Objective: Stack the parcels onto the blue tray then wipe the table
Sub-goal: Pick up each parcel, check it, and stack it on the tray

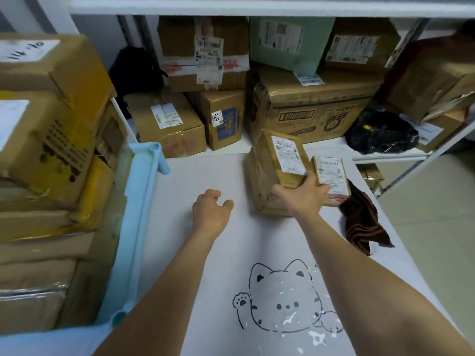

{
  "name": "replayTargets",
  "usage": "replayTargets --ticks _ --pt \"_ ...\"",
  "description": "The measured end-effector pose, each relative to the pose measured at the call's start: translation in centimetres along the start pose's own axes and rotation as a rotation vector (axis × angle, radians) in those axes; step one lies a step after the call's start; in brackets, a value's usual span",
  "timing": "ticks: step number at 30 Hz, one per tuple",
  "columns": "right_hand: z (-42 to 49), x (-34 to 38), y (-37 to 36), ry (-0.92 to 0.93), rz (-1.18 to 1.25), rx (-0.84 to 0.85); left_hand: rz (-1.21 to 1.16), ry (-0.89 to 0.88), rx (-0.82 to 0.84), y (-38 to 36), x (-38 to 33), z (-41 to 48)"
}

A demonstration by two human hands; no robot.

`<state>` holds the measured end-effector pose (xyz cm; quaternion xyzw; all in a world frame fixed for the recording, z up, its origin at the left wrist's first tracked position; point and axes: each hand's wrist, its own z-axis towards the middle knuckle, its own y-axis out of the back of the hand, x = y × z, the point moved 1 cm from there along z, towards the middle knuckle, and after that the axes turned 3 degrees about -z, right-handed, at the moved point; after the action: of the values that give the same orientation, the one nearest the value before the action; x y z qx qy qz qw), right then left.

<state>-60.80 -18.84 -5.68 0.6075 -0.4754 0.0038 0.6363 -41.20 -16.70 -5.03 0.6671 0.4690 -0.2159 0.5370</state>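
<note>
Toward the far right of the table (205,265), I see my right hand (299,195) gripping the near end of a small labelled parcel (284,158). It seems to lean tilted on a bigger taped parcel (257,181). Another parcel (331,176) lies just right, beside a brown cloth (362,224). My left hand (212,210) hovers mid-table, fingers loosely curled, holding nothing. Left, the blue tray (136,201) carries stacked boxes (46,150).

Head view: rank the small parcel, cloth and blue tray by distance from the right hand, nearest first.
1. small parcel, just beside the right hand
2. cloth, farther right on the table
3. blue tray, far left
</note>
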Motion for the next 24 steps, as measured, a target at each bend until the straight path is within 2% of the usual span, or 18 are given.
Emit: replayTargets --ticks 3,6,9,16,20,24 --pt "-1.6 0.2 0.9 -0.11 0.371 0.104 -0.075 0.028 -0.017 1.4 0.1 -1.0" --pt "-3.8 -0.1 2.1 -0.222 0.764 0.321 -0.185 0.098 -0.068 3.2 0.2 -1.7" --pt "-6.1 -0.4 3.4 -0.352 0.962 0.454 -0.264 0.096 -0.12 5.5 0.1 -2.1" --pt "-9.5 -0.2 4.5 -0.567 1.091 0.652 -0.338 0.064 -0.14 8.4 -1.3 -3.3" --pt "-11.2 0.4 5.5 -0.593 1.081 0.752 -0.428 -0.01 -0.093 9.8 -1.8 -4.8" --pt "-12.5 0.8 6.2 -0.59 1.018 0.815 -0.511 -0.101 0.022 11.3 -2.0 -5.6"
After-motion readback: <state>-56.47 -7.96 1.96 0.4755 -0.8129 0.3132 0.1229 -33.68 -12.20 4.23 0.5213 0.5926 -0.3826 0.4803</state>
